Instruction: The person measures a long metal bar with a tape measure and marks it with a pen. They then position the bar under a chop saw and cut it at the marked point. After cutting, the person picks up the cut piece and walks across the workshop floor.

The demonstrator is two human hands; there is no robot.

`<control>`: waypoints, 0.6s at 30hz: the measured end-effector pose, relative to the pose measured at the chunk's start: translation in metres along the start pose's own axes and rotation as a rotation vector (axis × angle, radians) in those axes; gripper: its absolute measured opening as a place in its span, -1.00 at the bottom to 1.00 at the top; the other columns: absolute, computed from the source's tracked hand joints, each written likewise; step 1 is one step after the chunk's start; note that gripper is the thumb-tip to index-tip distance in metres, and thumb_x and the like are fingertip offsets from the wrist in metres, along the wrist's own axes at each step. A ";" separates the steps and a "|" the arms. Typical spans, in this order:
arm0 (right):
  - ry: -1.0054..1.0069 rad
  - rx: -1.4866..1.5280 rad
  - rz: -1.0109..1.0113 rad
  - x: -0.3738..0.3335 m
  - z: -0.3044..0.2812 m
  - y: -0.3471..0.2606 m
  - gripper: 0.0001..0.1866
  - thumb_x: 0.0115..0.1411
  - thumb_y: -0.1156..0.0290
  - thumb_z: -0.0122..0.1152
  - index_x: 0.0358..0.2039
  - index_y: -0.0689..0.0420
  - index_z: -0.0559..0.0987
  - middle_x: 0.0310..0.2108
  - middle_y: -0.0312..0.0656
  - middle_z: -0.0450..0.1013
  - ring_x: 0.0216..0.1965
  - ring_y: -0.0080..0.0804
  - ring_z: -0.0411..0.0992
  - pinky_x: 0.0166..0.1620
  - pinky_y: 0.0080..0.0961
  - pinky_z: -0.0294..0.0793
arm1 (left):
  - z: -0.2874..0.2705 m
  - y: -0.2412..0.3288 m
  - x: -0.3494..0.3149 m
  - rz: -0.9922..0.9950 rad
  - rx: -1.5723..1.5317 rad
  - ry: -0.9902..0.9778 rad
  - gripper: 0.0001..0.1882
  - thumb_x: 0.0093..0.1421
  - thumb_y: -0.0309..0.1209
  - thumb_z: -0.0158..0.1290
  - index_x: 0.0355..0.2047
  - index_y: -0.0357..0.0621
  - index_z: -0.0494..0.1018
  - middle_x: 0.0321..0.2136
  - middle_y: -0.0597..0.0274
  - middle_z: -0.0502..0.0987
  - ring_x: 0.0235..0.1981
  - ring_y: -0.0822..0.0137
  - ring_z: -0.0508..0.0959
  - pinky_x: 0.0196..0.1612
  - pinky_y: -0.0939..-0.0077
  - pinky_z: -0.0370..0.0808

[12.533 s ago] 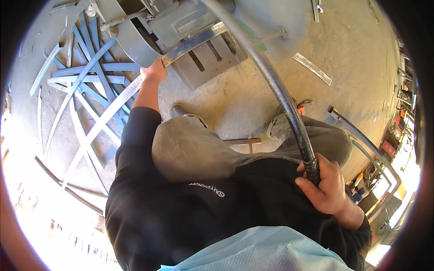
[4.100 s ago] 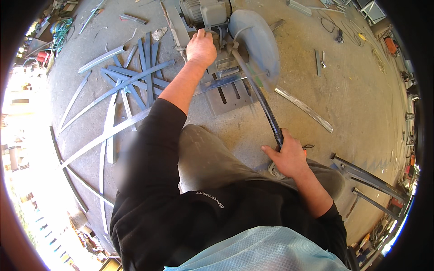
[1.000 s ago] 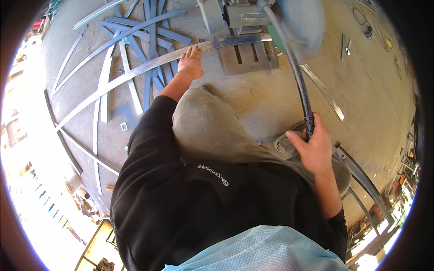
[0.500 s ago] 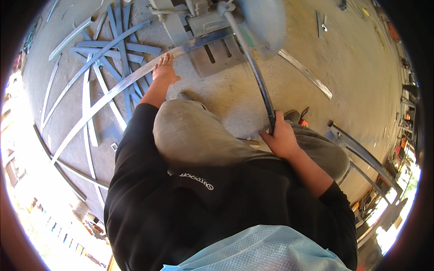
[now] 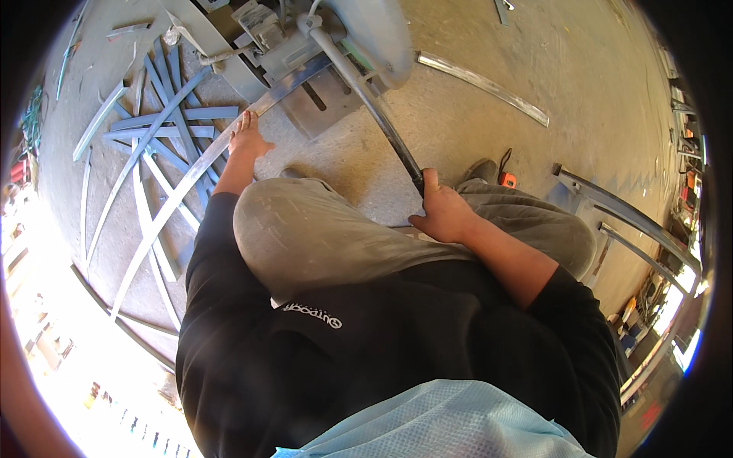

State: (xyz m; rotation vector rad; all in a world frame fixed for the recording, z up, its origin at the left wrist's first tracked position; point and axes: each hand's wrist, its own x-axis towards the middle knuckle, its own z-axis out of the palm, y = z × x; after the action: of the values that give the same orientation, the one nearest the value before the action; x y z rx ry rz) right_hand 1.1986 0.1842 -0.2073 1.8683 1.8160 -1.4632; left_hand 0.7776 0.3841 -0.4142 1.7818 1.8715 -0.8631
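My left hand [image 5: 246, 141] lies on a long flat metal bar [image 5: 179, 187], fingers stretched across it and thumb spread away. The bar slants from the lower left up to a cut-off saw [image 5: 263, 34], where its far end runs in at the base. My right hand [image 5: 444, 212] is wrapped round the lower end of the saw's long dark lever handle [image 5: 382, 122], near my right knee. A large grey guard [image 5: 374, 38] covers the saw's disc; where disc and bar meet is hidden. A slotted metal plate [image 5: 317, 111] sits in front of the saw.
Several grey metal strips [image 5: 172, 114] lie crossed in a pile at the left. A shorter metal bar [image 5: 485, 88] rests on the floor right of the saw. An orange tape measure [image 5: 508, 180] is beside my right shoe [image 5: 481, 169]. Curved-looking dark metal lengths [image 5: 611, 202] stand at the right.
The view has turned slightly, so the saw, bars and both hands appear farther left. My left hand stays on the bar and my right hand keeps its hold on the lever.
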 end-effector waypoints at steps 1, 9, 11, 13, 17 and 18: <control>0.000 -0.002 -0.001 0.001 0.001 0.001 -0.23 0.13 0.32 0.45 0.09 0.31 0.08 -0.27 0.41 0.52 -0.14 0.44 0.53 -0.05 0.15 0.51 | 0.000 0.000 0.001 0.000 0.000 0.002 0.35 0.09 0.10 0.37 0.62 0.11 -0.34 0.63 0.37 -0.34 0.62 0.19 -0.13 0.59 0.10 -0.02; -0.013 0.018 -0.010 0.008 0.007 0.009 -0.25 0.11 0.33 0.44 0.07 0.29 0.08 -0.25 0.43 0.52 -0.14 0.45 0.53 -0.04 0.15 0.52 | 0.000 -0.001 0.005 -0.012 -0.008 -0.026 0.36 0.10 0.08 0.37 0.61 0.10 -0.37 0.63 0.35 -0.37 0.62 0.19 -0.14 0.59 0.09 -0.01; -0.014 0.006 -0.003 0.010 0.009 0.011 -0.24 0.11 0.33 0.45 0.07 0.29 0.08 -0.24 0.44 0.52 -0.13 0.45 0.53 -0.04 0.15 0.52 | 0.000 0.000 0.005 -0.008 -0.006 -0.026 0.35 0.11 0.07 0.36 0.61 0.11 -0.38 0.63 0.35 -0.37 0.62 0.18 -0.14 0.58 0.08 -0.01; -0.017 0.001 0.002 0.012 0.010 0.012 -0.24 0.11 0.33 0.45 0.07 0.29 0.09 -0.23 0.44 0.52 -0.13 0.45 0.53 -0.04 0.16 0.52 | -0.001 0.000 0.004 -0.005 -0.009 -0.024 0.35 0.12 0.06 0.36 0.61 0.10 -0.38 0.63 0.34 -0.37 0.62 0.18 -0.14 0.58 0.08 -0.01; -0.027 0.000 0.014 0.014 0.010 0.013 -0.23 0.11 0.33 0.45 0.09 0.29 0.09 -0.22 0.44 0.52 -0.11 0.45 0.54 -0.02 0.15 0.52 | 0.001 -0.001 0.003 0.010 -0.020 -0.007 0.34 0.11 0.05 0.37 0.61 0.09 -0.36 0.63 0.32 -0.36 0.62 0.16 -0.14 0.58 0.07 0.00; -0.034 -0.001 0.019 0.014 0.010 0.013 -0.22 0.11 0.34 0.46 0.10 0.29 0.09 -0.22 0.44 0.52 -0.11 0.44 0.54 -0.02 0.15 0.52 | 0.001 -0.001 0.002 0.012 -0.025 -0.002 0.34 0.11 0.05 0.37 0.61 0.09 -0.35 0.63 0.32 -0.35 0.62 0.16 -0.14 0.58 0.07 0.01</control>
State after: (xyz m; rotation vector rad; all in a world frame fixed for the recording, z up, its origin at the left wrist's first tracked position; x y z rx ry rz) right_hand 1.2009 0.1838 -0.2286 1.8438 1.7788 -1.4779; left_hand 0.7761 0.3851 -0.4163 1.7746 1.8601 -0.8329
